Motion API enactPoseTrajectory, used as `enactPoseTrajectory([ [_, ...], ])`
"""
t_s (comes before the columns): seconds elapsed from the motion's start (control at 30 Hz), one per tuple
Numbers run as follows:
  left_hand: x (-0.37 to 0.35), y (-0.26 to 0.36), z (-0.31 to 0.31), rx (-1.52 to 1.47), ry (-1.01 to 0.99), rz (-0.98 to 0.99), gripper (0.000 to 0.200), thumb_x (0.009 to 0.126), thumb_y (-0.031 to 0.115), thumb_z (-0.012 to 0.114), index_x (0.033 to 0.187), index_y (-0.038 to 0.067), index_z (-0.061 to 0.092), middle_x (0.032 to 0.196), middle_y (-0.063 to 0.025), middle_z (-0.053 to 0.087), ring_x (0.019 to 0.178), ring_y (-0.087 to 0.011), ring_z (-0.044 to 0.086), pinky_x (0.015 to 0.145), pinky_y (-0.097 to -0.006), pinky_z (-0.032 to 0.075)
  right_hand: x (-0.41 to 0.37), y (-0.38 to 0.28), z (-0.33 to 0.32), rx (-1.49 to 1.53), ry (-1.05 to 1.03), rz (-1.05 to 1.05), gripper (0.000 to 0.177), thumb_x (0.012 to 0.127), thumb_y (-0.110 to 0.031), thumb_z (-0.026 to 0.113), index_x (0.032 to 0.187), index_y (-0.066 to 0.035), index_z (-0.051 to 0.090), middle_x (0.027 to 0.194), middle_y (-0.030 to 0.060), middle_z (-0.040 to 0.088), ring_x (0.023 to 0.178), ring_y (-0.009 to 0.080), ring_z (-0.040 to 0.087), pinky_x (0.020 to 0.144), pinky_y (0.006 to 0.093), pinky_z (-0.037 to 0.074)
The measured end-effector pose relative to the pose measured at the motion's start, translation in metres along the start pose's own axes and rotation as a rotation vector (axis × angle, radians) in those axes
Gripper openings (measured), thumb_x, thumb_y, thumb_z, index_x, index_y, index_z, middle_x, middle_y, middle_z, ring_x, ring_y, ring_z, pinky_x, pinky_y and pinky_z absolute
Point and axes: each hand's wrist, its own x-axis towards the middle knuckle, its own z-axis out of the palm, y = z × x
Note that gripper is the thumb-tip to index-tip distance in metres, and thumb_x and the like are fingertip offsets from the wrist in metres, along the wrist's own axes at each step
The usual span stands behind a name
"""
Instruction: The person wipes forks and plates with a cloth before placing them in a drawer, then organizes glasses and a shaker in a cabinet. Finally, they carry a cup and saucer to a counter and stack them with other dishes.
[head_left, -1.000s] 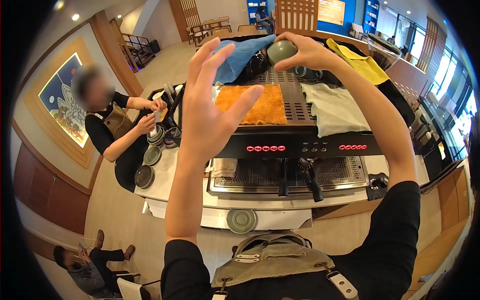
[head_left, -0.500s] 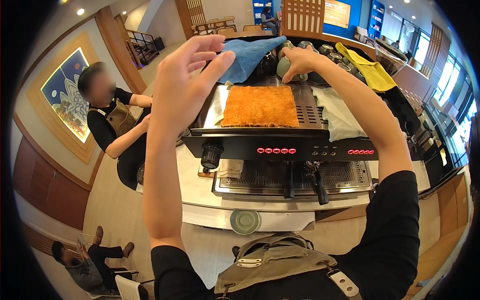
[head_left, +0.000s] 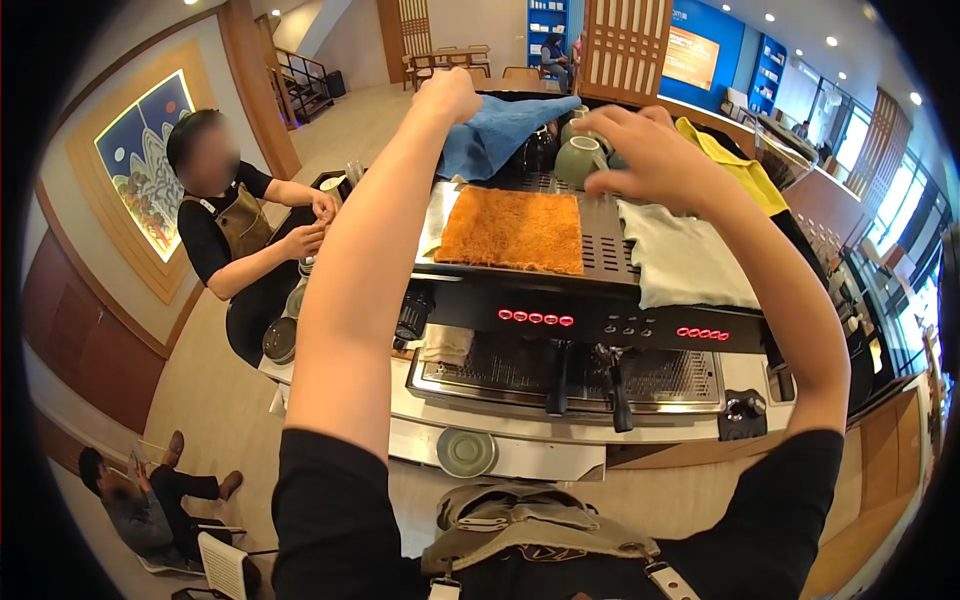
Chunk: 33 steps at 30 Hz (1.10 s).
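My left hand (head_left: 450,97) is at the upper left edge of a blue cloth (head_left: 505,130) on top of the espresso machine (head_left: 480,305). Its fingers are curled and partly hidden, apparently gripping the cloth's edge. My right hand (head_left: 665,160) hovers over the right part of the machine top, fingers spread and holding nothing. Just left of its fingertips a pale green cup (head_left: 580,162) stands upside down, with more cups partly hidden behind the hand. An orange cloth (head_left: 510,232) lies flat in front of the cups. A pale cloth (head_left: 685,258) drapes over the front edge.
A yellow cloth (head_left: 735,170) lies at the back right of the machine. Two portafilters (head_left: 620,395) hang over the drip tray (head_left: 670,375). A green saucer (head_left: 466,452) sits on the lower ledge. On the left stands a co-worker (head_left: 240,215); a seated person (head_left: 150,510) is farther down.
My left hand has moved forward to the edge of the blue cloth. My right hand has let go of the green cup and drawn back to the right. The view has shifted slightly.
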Motion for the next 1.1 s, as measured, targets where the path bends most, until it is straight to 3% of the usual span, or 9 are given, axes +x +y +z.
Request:
enactPoseTrajectory([
  [0.17,0.055,-0.031,0.044,0.146,-0.235,0.169,0.035,0.087,0.016,0.055,0.114,0.001,0.071,0.111,-0.0249,0.071,0.107,-0.0381,0.068,0.092,-0.0446,0.054,-0.134,-0.075,-0.078,0.133,0.069,-0.056,0.045,0.084,-0.032,0.077,0.122,-0.012,0.062,0.121,0.0076,0.067,0.113,0.0279,0.061,0.109,0.0473,0.036],
  [0.27,0.077,-0.044,0.063,0.088,-0.288,0.179,0.038,0.086,0.023,0.066,0.118,0.005,0.071,0.112,-0.0227,0.072,0.106,-0.0362,0.069,0.092,-0.0436,0.054,-0.219,-0.091,-0.089,0.326,0.045,-0.050,0.049,0.075,-0.032,0.086,0.115,-0.012,0.069,0.114,0.0061,0.071,0.101,0.0224,0.067,0.093,0.0413,0.048],
  [0.43,0.062,-0.033,0.045,0.026,-0.389,0.134,0.037,0.078,0.021,0.078,0.114,0.010,0.075,0.113,-0.0158,0.073,0.108,-0.0316,0.069,0.094,-0.0420,0.054,-0.334,-0.097,-0.065,0.422,0.116,0.393,0.043,0.067,-0.022,0.091,0.102,-0.008,0.073,0.099,0.0070,0.074,0.089,0.0279,0.068,0.078,0.0361,0.054],
  [0.57,0.073,-0.020,0.046,0.086,-0.238,0.221,0.031,0.076,0.013,0.077,0.107,0.008,0.076,0.108,-0.0157,0.074,0.103,-0.0306,0.071,0.089,-0.0403,0.056,-0.372,-0.095,-0.066,0.470,0.190,0.585,0.045,0.064,-0.018,0.091,0.102,-0.005,0.072,0.097,0.0069,0.074,0.088,0.0276,0.069,0.077,0.0359,0.054],
  [0.63,0.073,0.007,0.029,-0.036,-0.212,0.344,0.024,0.075,0.009,0.074,0.098,0.003,0.076,0.103,-0.0167,0.075,0.099,-0.0321,0.071,0.088,-0.0397,0.055,-0.374,-0.086,-0.071,0.445,0.199,0.542,0.044,0.065,-0.017,0.091,0.102,-0.004,0.072,0.096,0.0071,0.074,0.087,0.0274,0.070,0.077,0.0358,0.054],
  [0.73,0.045,0.071,0.006,-0.123,-0.099,0.710,0.033,0.083,0.016,0.074,0.112,0.001,0.072,0.102,-0.0155,0.073,0.097,-0.0276,0.070,0.087,-0.0379,0.055,-0.361,-0.058,-0.074,0.395,0.220,0.516,0.038,0.068,-0.013,0.088,0.102,-0.004,0.072,0.093,0.0078,0.074,0.084,0.0247,0.070,0.076,0.0341,0.054],
  [0.83,-0.019,0.138,-0.033,-0.261,-0.469,0.713,0.037,0.089,0.024,0.073,0.119,0.004,0.069,0.101,-0.0105,0.072,0.095,-0.0209,0.067,0.086,-0.0350,0.054,-0.311,-0.009,-0.076,0.405,0.235,0.543,0.024,0.080,-0.010,0.079,0.102,-0.003,0.071,0.088,0.0101,0.072,0.080,0.0210,0.070,0.074,0.0317,0.053],
  [1.0,-0.044,0.156,-0.044,-0.237,-0.265,0.797,0.040,0.094,0.033,0.069,0.121,0.005,0.067,0.093,-0.0111,0.071,0.087,-0.0226,0.067,0.081,-0.0355,0.052,-0.203,0.109,-0.049,0.063,0.147,0.450,0.018,0.094,-0.017,0.063,0.103,-0.003,0.069,0.096,0.0099,0.073,0.084,0.0263,0.070,0.077,0.0369,0.055],
  [1.1,-0.070,0.154,-0.055,-0.140,-0.276,0.836,0.036,0.094,0.031,0.067,0.118,0.004,0.067,0.094,-0.0134,0.071,0.084,-0.0283,0.068,0.079,-0.0394,0.054,-0.149,0.195,-0.006,-0.185,0.036,0.476,0.021,0.090,-0.011,0.060,0.108,-0.007,0.069,0.102,0.0114,0.073,0.096,0.0311,0.069,0.084,0.0425,0.054],
])
